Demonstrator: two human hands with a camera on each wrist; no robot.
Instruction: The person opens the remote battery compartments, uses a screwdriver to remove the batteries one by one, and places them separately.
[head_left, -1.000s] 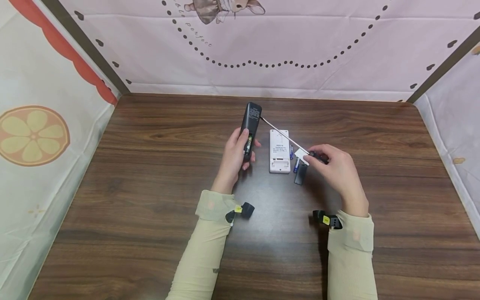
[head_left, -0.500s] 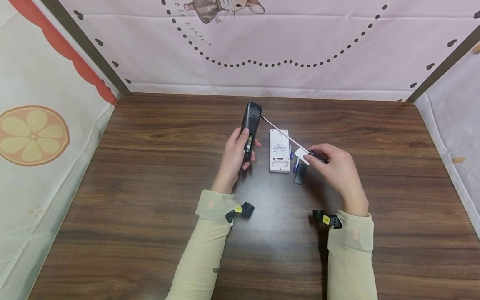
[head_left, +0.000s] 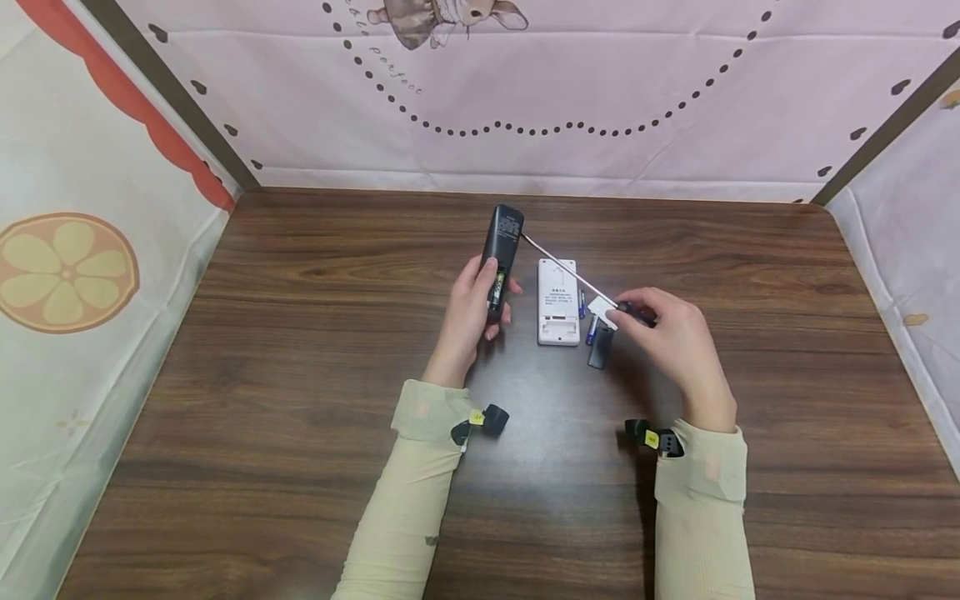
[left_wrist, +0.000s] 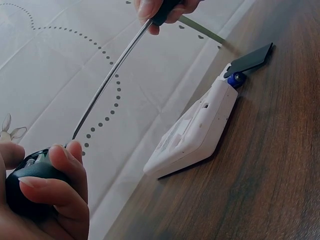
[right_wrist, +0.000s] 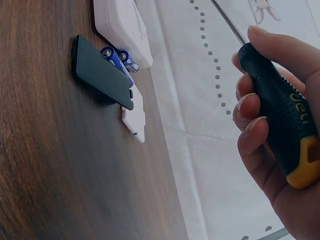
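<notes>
"Screwdriver (right_wrist: 277, 102), where do we see it?"
"Clamped in the right hand (head_left: 678, 333), slanting toward ten o'clock, its tip beside the black remote (head_left: 502, 250); we can't tell if they touch."
"And the left hand (head_left: 467, 307)?"
"We see it wrapped round that remote, which points near twelve o'clock. At the hand's three o'clock, a white device (head_left: 560, 292) lies on the surface (head_left: 300, 400), blue batteries (right_wrist: 117, 65) beside it."

Tabletop (head_left: 285, 400) is brown, wood-grained; remote (head_left: 506, 237), black; handset (head_left: 558, 287), white; screwdriver handle (right_wrist: 275, 102), dark with yellow; loose batteries (right_wrist: 115, 62), blue; cloth (head_left: 600, 79) beyond tabletop's far edge, pale pink, dark-dotted.
</notes>
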